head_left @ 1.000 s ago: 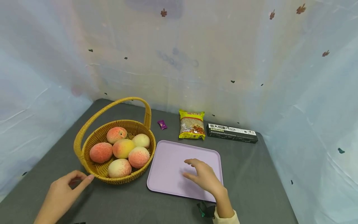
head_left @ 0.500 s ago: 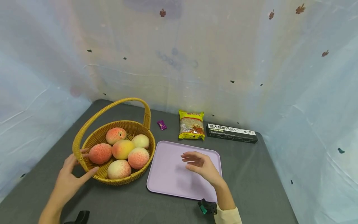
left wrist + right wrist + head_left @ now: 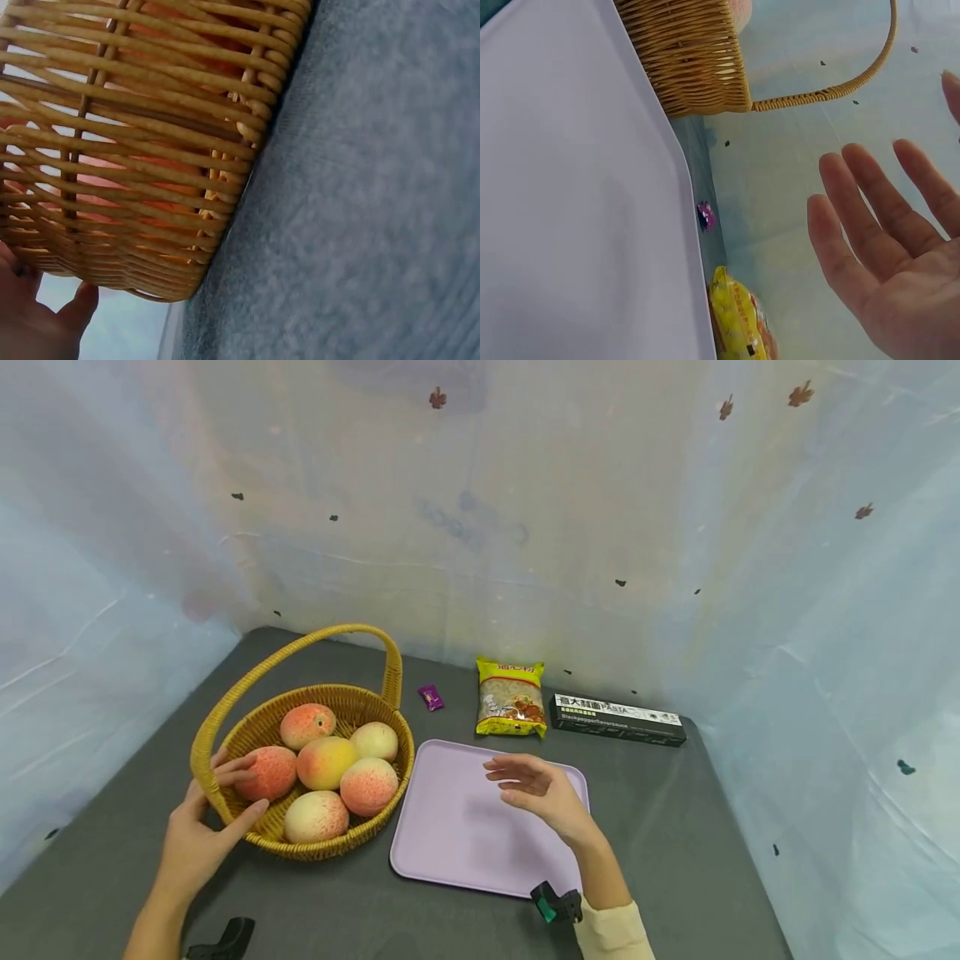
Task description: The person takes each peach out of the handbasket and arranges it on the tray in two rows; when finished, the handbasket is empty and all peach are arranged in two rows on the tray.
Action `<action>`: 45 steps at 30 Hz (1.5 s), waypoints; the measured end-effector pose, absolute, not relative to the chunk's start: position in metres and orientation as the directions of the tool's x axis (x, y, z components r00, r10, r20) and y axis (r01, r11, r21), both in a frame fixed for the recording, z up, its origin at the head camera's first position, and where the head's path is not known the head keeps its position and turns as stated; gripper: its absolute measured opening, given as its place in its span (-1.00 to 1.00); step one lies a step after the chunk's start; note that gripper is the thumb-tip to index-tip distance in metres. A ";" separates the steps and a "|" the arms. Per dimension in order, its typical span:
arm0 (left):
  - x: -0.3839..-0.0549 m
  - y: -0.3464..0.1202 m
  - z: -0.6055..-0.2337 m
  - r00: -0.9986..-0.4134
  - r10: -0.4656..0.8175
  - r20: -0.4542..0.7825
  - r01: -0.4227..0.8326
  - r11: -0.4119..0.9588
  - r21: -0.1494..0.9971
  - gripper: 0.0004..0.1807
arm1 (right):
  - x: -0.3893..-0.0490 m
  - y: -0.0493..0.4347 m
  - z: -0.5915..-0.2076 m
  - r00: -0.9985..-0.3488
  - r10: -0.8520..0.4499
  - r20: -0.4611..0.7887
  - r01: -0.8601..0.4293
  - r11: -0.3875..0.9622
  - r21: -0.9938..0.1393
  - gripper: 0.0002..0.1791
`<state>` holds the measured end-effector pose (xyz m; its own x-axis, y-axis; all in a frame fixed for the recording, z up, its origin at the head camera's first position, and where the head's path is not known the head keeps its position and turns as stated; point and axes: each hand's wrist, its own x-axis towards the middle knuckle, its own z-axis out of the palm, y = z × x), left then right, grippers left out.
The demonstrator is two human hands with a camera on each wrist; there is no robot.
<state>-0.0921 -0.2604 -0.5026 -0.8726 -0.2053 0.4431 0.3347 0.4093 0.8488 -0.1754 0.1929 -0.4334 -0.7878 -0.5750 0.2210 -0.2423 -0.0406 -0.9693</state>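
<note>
A yellow wicker basket (image 3: 300, 852) with a tall handle holds several peaches on the left of the table. My left hand (image 3: 197, 845) is at its near left rim. The fingers reach over the rim beneath the handle and lie against a red peach (image 3: 267, 774); the thumb is at the rim, apart from that peach. In the left wrist view the woven wall hides most of the fruit, and part of the left hand (image 3: 37, 319) shows below it. My right hand (image 3: 546, 795) hovers over a light purple tray (image 3: 450, 827), fingers loosely bent, holding nothing.
Behind the tray lie a small purple wrapped sweet (image 3: 431, 697), a yellow noodle packet (image 3: 512, 697) and a black-and-white pasta box (image 3: 618, 720). Pale curtains (image 3: 480, 527) hang around the dark grey table (image 3: 337, 910).
My left hand has moved from outside the basket's near left rim to over it, its fingers now inside at the red peach. My right hand has shifted slightly above the tray.
</note>
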 end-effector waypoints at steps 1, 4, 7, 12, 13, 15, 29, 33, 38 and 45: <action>-0.093 -0.261 -0.503 -0.872 -0.205 0.445 0.339 0.402 0.850 -0.53 | -0.177 0.191 -0.432 -0.784 -0.580 0.222 -0.242 -0.043 -0.969 -0.52; -0.094 -0.262 -0.503 -0.865 -0.205 0.457 0.357 0.387 0.850 -0.50 | -0.182 0.184 -0.428 -0.770 -0.600 0.215 -0.237 -0.043 -0.971 -0.52; -0.094 -0.261 -0.502 -0.860 -0.206 0.467 0.371 0.378 0.849 -0.46 | -0.188 0.174 -0.425 -0.753 -0.626 0.204 -0.235 -0.034 -0.971 -0.52; -0.087 -0.253 -0.489 -0.856 -0.208 0.473 0.381 0.366 0.849 -0.46 | -0.195 0.153 -0.420 -0.722 -0.668 0.177 -0.232 -0.007 -0.973 -0.52; -0.086 -0.251 -0.486 -0.855 -0.208 0.475 0.385 0.360 0.850 -0.47 | -0.196 0.148 -0.419 -0.718 -0.675 0.173 -0.231 -0.003 -0.973 -0.52; -0.085 -0.250 -0.484 -0.855 -0.210 0.475 0.386 0.355 0.852 -0.47 | -0.198 0.141 -0.418 -0.708 -0.686 0.168 -0.232 0.000 -0.973 -0.52; -0.092 -0.261 -0.505 -0.864 -0.212 0.457 0.365 0.360 0.858 -0.42 | -0.200 0.112 -0.420 -0.667 -0.729 0.151 -0.225 0.004 -0.974 -0.51; -0.092 -0.261 -0.505 -0.868 -0.214 0.447 0.356 0.358 0.863 -0.42 | -0.200 0.106 -0.421 -0.647 -0.748 0.151 -0.247 0.018 -0.969 -0.52; -0.093 -0.262 -0.507 -0.870 -0.218 0.443 0.350 0.361 0.865 -0.42 | -0.201 0.097 -0.422 -0.606 -0.775 0.180 -0.286 0.001 -0.958 -0.53; -0.092 -0.262 -0.506 -0.869 -0.217 0.444 0.352 0.357 0.865 -0.42 | -0.201 0.086 -0.418 -0.582 -0.791 0.186 -0.330 0.021 -0.944 -0.52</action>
